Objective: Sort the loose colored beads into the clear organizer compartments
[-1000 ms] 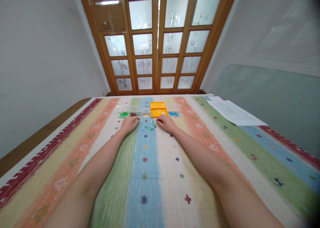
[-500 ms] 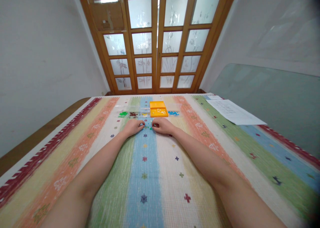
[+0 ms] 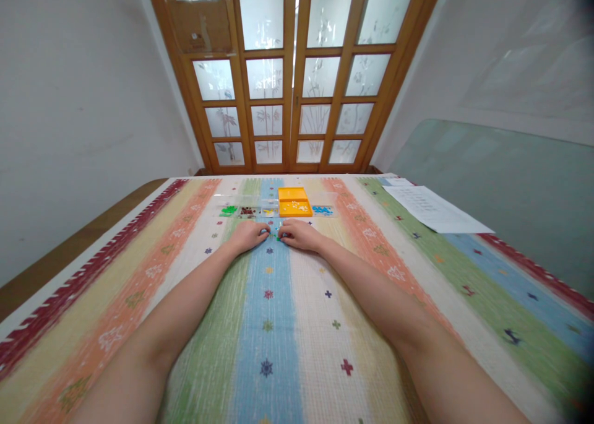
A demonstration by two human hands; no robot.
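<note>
Okay, I've got left hand (image 3: pixel 250 236) and right hand (image 3: pixel 301 234) in front of the box (image 3: pixel 293 193), both pinches narrow, probably for precision (can't tell if anything's gripped). Bits (image 3: pixel 278 239) there too, likely for reach.

Behind the right hand (image 3: pixel 301 233), a box (image 3: pixel 291 194) lies left of the paper (image 3: pixel 431 209).
</note>
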